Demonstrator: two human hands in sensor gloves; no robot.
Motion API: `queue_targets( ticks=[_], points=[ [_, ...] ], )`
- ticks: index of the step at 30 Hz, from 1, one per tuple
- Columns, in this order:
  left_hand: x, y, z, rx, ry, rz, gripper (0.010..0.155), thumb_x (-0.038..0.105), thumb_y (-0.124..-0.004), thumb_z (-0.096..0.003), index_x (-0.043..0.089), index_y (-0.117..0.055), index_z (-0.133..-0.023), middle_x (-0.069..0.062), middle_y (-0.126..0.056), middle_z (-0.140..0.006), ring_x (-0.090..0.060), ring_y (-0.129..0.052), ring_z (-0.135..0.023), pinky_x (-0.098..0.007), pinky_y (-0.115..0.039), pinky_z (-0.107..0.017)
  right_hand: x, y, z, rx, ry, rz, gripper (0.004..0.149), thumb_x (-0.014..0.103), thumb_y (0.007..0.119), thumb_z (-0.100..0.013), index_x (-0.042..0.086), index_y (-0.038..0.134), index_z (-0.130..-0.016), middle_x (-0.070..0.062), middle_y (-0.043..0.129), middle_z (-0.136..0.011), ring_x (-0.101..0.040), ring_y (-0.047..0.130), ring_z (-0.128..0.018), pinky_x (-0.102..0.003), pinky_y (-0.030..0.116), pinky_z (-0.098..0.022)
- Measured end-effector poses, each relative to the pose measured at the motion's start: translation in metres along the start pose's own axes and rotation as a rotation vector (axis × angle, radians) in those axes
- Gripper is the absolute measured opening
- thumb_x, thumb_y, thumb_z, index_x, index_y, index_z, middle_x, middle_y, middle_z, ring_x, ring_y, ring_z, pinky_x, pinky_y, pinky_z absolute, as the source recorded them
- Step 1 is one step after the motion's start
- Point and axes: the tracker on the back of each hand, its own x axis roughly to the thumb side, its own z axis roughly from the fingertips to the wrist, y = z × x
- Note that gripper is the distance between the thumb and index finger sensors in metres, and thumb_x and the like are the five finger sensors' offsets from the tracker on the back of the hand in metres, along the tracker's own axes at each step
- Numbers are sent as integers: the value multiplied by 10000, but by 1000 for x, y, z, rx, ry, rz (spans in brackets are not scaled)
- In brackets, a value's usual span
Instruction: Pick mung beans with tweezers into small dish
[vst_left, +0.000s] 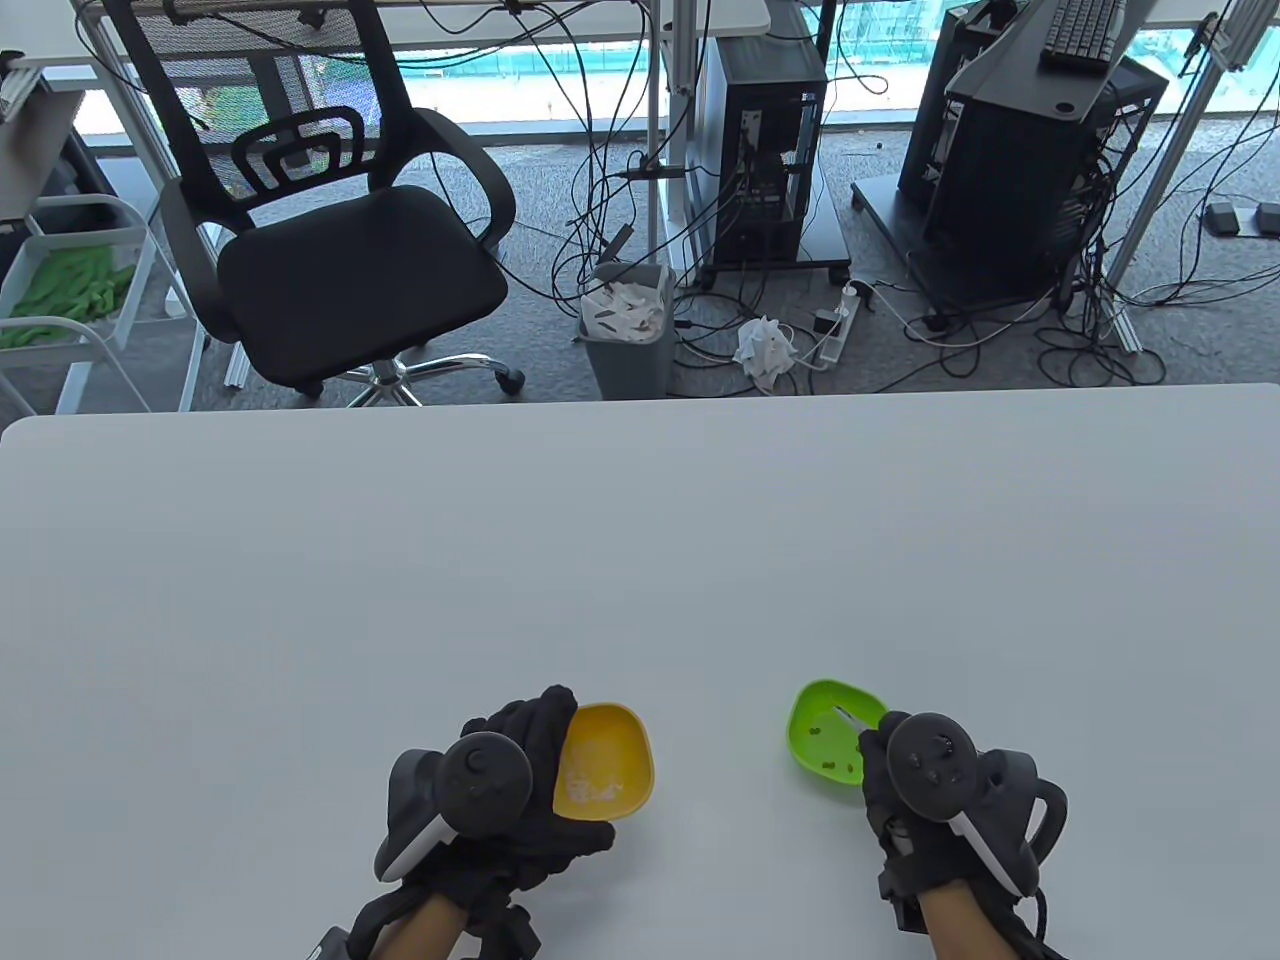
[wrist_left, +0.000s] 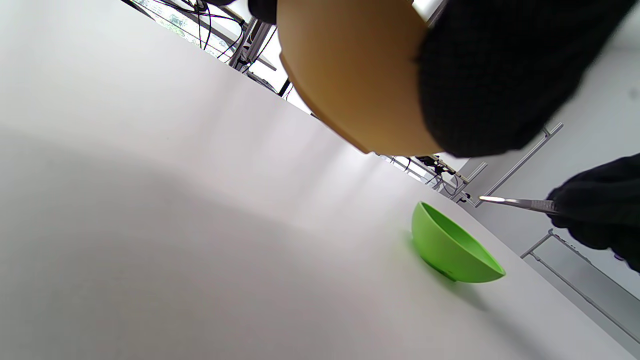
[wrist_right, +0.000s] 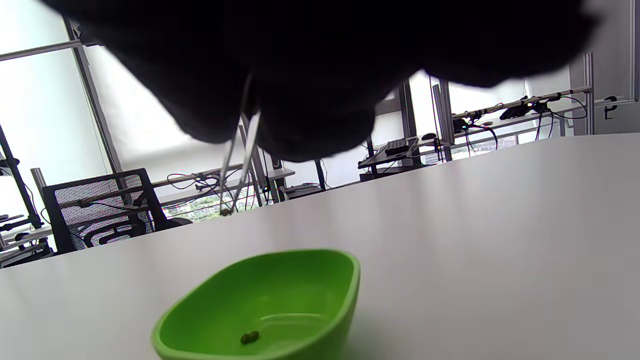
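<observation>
tweezers (wrist_right: 239, 165) pinched in right hand (vst_left: 925, 790) over green dish (vst_left: 828, 738), tips perhaps gripping a bean; left hand (vst_left: 500, 790) holds yellow dish (vst_left: 605, 762) near the table's (vst_left: 640, 560) front edge.

This is an office or computer lab: a white worktable (vst_left: 640, 560) faces a black mesh office chair (vst_left: 330, 210), 2 desktop tower PCs (vst_left: 765, 150) on carpet, tangled floor cables (vst_left: 1000, 330), a keyboard (vst_left: 1085, 30) and a wastebasket (vst_left: 628, 330).
</observation>
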Motion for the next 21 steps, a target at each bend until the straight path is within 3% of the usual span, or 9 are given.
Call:
queue_targets(
  ticks=[21],
  points=[
    [-2,3,-5,-16,-4,36,1182,587,-989,-337,160,-241,-1147,-124,-362,-1190,-449,-353,-1129,-630,-182,-784,-14,4,6,6,20,-76,359,329,867,-467,59,973,-678,-139,985,-476,-71,915,-228,-332,877,-206]
  ],
)
